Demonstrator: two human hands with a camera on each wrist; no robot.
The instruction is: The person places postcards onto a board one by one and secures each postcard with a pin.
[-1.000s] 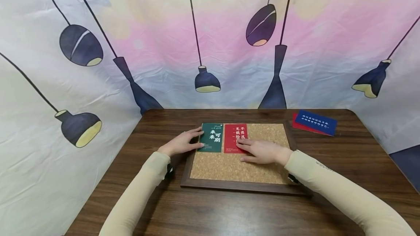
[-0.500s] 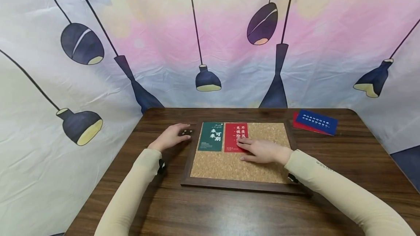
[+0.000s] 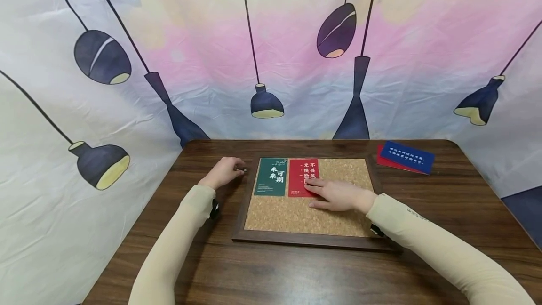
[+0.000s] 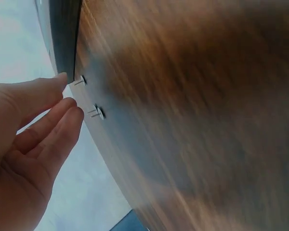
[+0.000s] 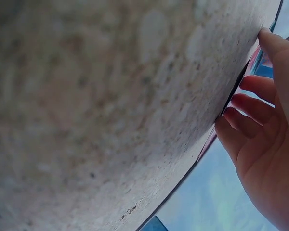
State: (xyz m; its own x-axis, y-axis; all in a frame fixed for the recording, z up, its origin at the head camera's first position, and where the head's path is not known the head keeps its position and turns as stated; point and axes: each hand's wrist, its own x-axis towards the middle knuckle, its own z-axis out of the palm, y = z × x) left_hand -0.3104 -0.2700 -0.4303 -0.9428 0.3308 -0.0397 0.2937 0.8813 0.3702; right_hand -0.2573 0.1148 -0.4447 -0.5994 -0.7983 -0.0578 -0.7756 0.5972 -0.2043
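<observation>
My left hand (image 3: 223, 172) is over the table just left of the framed cork board (image 3: 283, 218). In the left wrist view its thumb and bent fingertips stand apart, right at several thumbtacks (image 4: 100, 112) lying pins up. The hand mostly covers the tacks in the head view. My right hand (image 3: 338, 196) rests on the lower right part of a red card (image 3: 298, 185) with white writing, its fingers fairly straight. Beside that card on the cork lies a green card (image 3: 263, 175) with white characters. A small tack head (image 3: 285, 160) shows at the green card's upper right corner.
A blue card (image 3: 408, 155) overlaps another red card (image 3: 383, 160) at the table's back right. The board's dark frame (image 3: 313, 242) borders the cork. Behind the wooden table (image 3: 288, 272) hangs a cloth (image 3: 296, 36) printed with lamps.
My left hand has left the green card, moved left to the table, and its fingers have come in over the thumbtacks. My right hand has stayed on the red card.
</observation>
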